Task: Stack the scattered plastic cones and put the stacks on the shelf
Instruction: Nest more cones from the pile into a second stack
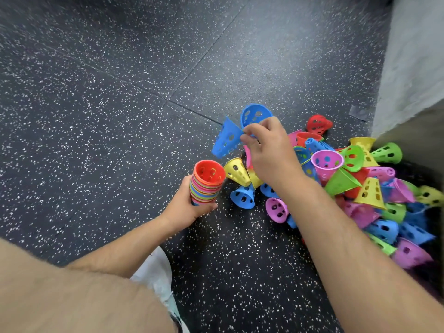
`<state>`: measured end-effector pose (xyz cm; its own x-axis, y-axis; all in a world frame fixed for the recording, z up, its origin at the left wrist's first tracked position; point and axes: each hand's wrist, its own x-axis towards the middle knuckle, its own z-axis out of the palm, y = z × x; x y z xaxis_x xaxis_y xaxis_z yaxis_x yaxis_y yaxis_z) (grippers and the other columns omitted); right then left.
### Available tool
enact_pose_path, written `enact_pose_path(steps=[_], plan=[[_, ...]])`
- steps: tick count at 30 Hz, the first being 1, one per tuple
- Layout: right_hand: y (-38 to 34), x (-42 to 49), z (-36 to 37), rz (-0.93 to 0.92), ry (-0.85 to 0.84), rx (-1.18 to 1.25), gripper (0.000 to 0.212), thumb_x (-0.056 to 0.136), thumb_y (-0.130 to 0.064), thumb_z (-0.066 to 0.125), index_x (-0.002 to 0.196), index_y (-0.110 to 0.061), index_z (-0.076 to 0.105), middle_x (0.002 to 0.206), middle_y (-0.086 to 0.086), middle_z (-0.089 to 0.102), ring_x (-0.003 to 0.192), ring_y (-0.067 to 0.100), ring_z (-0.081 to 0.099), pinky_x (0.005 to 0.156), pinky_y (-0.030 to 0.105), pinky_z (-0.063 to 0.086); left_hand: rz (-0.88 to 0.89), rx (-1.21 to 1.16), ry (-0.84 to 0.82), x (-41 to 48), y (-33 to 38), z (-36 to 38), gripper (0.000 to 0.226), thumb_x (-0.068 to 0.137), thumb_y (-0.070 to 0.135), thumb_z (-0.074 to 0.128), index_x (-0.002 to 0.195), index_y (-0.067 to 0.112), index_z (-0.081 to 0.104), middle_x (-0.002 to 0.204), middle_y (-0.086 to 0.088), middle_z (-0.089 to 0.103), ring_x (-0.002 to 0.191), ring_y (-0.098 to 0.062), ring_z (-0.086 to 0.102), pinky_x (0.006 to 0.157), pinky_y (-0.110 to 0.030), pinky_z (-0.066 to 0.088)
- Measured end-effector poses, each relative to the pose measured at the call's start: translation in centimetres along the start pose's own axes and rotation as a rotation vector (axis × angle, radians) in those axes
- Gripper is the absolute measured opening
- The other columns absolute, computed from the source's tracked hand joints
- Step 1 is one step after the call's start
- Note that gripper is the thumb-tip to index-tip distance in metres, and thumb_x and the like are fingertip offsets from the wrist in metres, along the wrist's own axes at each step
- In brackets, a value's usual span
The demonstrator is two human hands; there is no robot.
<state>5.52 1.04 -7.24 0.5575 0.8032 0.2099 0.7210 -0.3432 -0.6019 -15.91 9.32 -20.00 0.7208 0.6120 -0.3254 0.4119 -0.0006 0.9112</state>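
In the head view, the left hand is wrapped round a stack of nested cones. The stack is mouth up and leans a little toward the pile of loose cones on the floor to the right. The right hand is raised over the near edge of the pile, its fingertips pinching a blue cone by the narrow end. A second blue cone shows just behind the fingers; I cannot tell whether it is pinched too or only lies beyond. No shelf is in sight.

The step in hand looks to be bringing the blue cone to the stack. To do it well, turn the cone narrow end down, line it up over the red mouth on top and drop it straight in. Hold the stack level so the cone seats flush and does not jam askew. If two cones are in the pinch, let one go first.
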Motion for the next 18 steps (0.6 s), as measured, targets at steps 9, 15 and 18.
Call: enact_pose_path(steps=[9,15,18], plan=[[-1.0,-6.9,2.8,-0.039,-0.009,-0.083,0.018,0.093,-0.024,0.057,0.089,-0.01,0.068,0.096,0.01,0.051,0.091,0.032,0.05,0.078,0.048,0.048,0.037,0.116,-0.033,0.0,0.4,0.9,0.073,0.075,0.016,0.091,0.128,0.033,0.044,0.116,0.012,0.064,0.106,-0.005,0.065,0.095,-0.03,0.052],[-0.2,-7.7,3.3,0.02,-0.116,0.009,0.026,0.094,-0.038,0.062,0.098,-0.014,0.071,0.101,0.002,0.054,0.1,0.025,0.05,0.093,0.037,0.044,0.015,0.067,-0.019,-0.1,0.3,1.0,0.076,0.077,0.004,0.089,0.131,0.024,0.041,0.12,0.001,0.065,0.103,-0.003,0.066,0.09,-0.022,0.052],[0.3,-7.6,2.6,0.038,-0.013,0.102,0.023,0.093,-0.035,0.066,0.1,-0.013,0.068,0.099,-0.001,0.058,0.098,0.021,0.051,0.093,0.028,0.039,-0.006,0.051,-0.012,0.0,0.5,1.0,0.075,0.078,0.001,0.088,0.132,0.021,0.04,0.116,0.003,0.064,0.096,0.006,0.064,0.084,-0.014,0.05]])
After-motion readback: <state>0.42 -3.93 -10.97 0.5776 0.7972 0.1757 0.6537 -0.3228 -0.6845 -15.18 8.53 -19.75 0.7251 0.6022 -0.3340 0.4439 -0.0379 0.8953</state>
